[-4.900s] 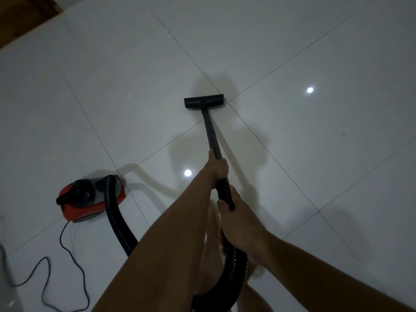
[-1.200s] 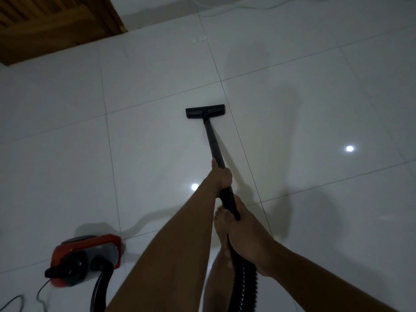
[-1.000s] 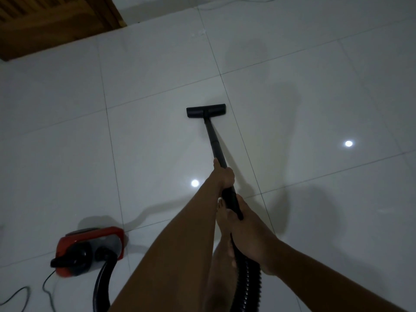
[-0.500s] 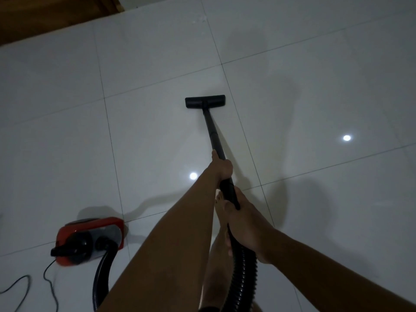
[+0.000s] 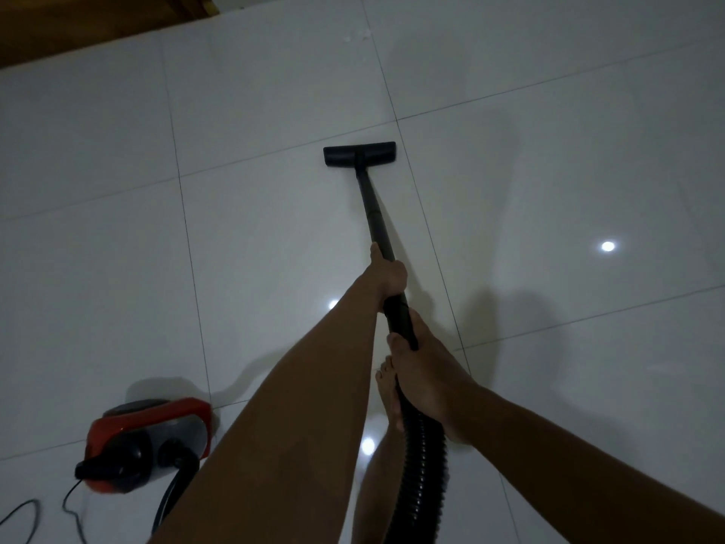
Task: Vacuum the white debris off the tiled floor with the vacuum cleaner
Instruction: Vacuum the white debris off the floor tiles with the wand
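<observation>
Both hands are clenched round the black wand (image 5: 374, 214): the left hand (image 5: 386, 274) higher up it, the right hand (image 5: 425, 371) where the ribbed hose (image 5: 421, 465) joins. The floor head (image 5: 359, 154) sits flat on the tiled floor (image 5: 117, 229), well short of the white debris (image 5: 359, 35) lying near the far grout line. The red canister (image 5: 147, 443) trails behind on the left; a long reach could tug the hose taut and tip it, or snag the cord (image 5: 68, 508). The bare foot (image 5: 388, 394) beside the hose risks being caught.

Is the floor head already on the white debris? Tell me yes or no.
No: the floor head sits short of the white debris, with bare tile between them.
</observation>
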A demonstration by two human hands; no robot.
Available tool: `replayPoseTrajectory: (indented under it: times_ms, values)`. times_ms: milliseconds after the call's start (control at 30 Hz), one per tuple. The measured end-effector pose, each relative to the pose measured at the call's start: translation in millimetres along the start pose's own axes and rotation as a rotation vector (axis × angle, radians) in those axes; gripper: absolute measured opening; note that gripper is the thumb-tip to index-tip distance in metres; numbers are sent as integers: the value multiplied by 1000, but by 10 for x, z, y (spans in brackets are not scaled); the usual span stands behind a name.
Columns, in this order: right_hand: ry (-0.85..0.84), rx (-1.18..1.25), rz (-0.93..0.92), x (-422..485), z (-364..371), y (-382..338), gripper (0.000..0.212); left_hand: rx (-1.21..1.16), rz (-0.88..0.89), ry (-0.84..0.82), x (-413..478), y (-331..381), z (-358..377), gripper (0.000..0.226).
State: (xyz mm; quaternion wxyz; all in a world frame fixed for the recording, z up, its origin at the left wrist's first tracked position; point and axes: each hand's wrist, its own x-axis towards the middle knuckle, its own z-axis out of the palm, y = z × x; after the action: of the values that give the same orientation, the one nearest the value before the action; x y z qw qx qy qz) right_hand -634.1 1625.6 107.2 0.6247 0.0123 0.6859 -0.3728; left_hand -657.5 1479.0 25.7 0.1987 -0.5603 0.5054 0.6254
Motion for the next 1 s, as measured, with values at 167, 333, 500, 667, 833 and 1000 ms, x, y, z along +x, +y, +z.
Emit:
replayPoseTrajectory:
  times_ms: [167,333,500,667,833,1000]
  values:
    - [11,-3,3,132,9,-112,43,7,11,-8,82,120,-79,75]
    - [-5,-10,6,62,39,-98,40,19,19,-12,-9,94,-87,74]
    - [-1,-45,15,-235,73,19,41,20,-15,-25,-238,-120,0,75]
    - [-20,-28,56,-454,157,261,43,14,-24,-18,-347,-405,95,73]
    - [5,-39,42,-352,197,274,49,1,6,-6,-165,-427,58,71]
    - [38,-76,-7,-123,167,-60,51,2,26,-7,50,-121,-81,71]
